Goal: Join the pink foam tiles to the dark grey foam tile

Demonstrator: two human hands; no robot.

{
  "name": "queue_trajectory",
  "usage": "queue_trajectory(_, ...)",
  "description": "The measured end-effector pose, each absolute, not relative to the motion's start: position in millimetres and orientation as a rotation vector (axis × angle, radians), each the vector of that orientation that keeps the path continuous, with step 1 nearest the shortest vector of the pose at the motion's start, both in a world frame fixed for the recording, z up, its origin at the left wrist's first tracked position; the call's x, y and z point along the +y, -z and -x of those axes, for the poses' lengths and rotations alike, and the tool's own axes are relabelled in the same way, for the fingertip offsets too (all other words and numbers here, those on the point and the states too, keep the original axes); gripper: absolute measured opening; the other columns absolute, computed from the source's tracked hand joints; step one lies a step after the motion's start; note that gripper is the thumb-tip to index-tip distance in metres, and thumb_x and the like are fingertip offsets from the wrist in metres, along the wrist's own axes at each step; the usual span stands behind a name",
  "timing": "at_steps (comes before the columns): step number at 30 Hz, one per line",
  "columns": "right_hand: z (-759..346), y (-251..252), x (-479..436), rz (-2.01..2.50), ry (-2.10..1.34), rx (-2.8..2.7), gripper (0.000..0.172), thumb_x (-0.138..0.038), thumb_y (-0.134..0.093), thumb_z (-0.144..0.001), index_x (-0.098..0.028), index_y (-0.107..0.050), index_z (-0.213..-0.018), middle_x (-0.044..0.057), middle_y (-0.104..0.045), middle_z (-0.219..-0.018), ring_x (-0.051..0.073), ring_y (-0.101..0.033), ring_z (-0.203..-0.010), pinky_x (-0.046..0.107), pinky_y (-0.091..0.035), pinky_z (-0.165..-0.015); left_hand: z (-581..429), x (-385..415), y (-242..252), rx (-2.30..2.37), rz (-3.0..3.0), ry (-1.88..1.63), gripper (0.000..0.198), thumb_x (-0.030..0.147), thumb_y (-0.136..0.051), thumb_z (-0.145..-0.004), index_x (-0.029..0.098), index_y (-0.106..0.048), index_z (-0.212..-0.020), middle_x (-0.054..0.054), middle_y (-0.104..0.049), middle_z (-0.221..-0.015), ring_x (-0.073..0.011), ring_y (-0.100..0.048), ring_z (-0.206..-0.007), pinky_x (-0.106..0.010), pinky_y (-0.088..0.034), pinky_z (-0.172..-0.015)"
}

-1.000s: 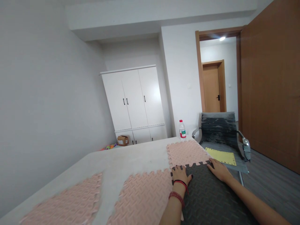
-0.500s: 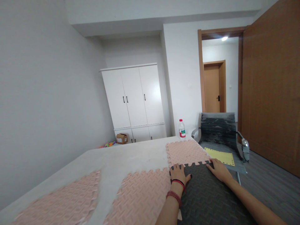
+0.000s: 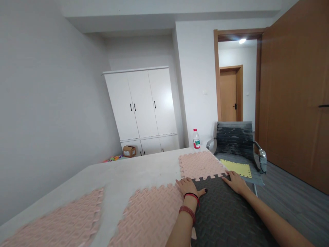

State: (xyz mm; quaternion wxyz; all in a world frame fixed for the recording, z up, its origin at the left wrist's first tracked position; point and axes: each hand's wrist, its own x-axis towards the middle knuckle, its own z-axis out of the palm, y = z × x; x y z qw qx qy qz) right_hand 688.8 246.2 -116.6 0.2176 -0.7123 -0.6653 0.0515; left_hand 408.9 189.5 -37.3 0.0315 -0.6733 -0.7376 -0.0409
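A black foam mat tile (image 3: 226, 212) with toothed edges lies at the right side of the white table (image 3: 133, 171). Spread flat, my left hand (image 3: 188, 187) rests over its far left corner, where it meets two pink tiles. My right hand (image 3: 236, 181) lies with fingers outstretched on the far right corner of the black tile. Beyond the black tile is a pink foam tile (image 3: 202, 163), their teeth meeting along the edge. Another pink tile (image 3: 151, 214) lies against the left edge, the seam partly hidden by my left arm.
A separate pink tile (image 3: 59, 219) lies at the table's left. A red-capped bottle (image 3: 196, 140) stands at the far edge. To the right, a chair (image 3: 234, 139) carries a yellow tile (image 3: 236, 168). Behind are a cardboard box (image 3: 129, 151) and a white cabinet (image 3: 141, 104).
My left hand has slid left, its fingers now reaching past the black tile's corner. My right hand stays on its corner. The whole view has shifted slightly.
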Motion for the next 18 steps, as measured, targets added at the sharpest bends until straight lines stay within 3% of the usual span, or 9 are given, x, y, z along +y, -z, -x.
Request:
queue_trajectory(4,-689.3,115.9,244.1,1.944,-0.141,-1.852,0.069,-0.064,-0.037,-0.082,-0.014,-0.047,-0.129,0.016,-0.050,-0.130,0.029,-0.046,-0.121,0.043,-0.036,-0.099,-404.1,189.7,37.1,-2.198,2.187,0.122,0.118,0.089,-0.042,-0.049,0.011,-0.040,-0.137,-0.027,-0.042,-0.139,-0.0461,-0.031,-0.132,-0.063,-0.001,-0.109)
queue_trajectory(7,-689.4,116.1,243.7,1.926,-0.134,-1.855,0.069,-0.064,-0.037,-0.083,-0.012,-0.048,-0.126,0.016,-0.051,-0.128,0.029,-0.047,-0.119,0.041,-0.036,-0.098,-400.9,191.3,38.7,-2.057,2.374,0.140,0.104,0.084,-0.038,-0.060,0.017,-0.037,-0.140,-0.022,-0.036,-0.146,-0.0412,-0.023,-0.137,-0.062,-0.002,-0.111)
queue_trajectory(12,-690.4,119.9,246.5,1.888,-0.123,-1.868,0.069,-0.065,-0.035,-0.083,-0.011,-0.048,-0.124,0.017,-0.052,-0.126,0.028,-0.048,-0.119,0.039,-0.037,-0.098,-403.1,202.1,44.0,-1.731,2.742,0.203,0.079,0.063,-0.042,-0.073,0.027,-0.030,-0.142,-0.005,-0.032,-0.152,-0.0234,-0.026,-0.139,-0.046,-0.015,-0.115)
queue_trajectory(15,-691.7,122.0,247.7,1.884,-0.116,-1.873,0.069,-0.065,-0.035,-0.083,-0.012,-0.048,-0.124,0.016,-0.052,-0.127,0.028,-0.047,-0.120,0.038,-0.038,-0.098,-406.0,211.2,44.6,-1.652,2.832,0.238,0.080,0.059,-0.049,-0.070,0.026,-0.031,-0.142,-0.005,-0.036,-0.149,-0.0248,-0.030,-0.137,-0.048,-0.022,-0.113)
queue_trajectory(18,-692.1,121.8,247.4,1.880,-0.105,-1.880,0.067,-0.064,-0.035,-0.083,-0.012,-0.049,-0.123,0.016,-0.052,-0.126,0.027,-0.048,-0.119,0.037,-0.038,-0.098,-409.6,217.2,43.6,-1.626,2.837,0.285,0.067,0.059,-0.042,-0.080,0.026,-0.036,-0.138,-0.007,-0.046,-0.141,-0.0268,-0.038,-0.131,-0.053,-0.029,-0.108)
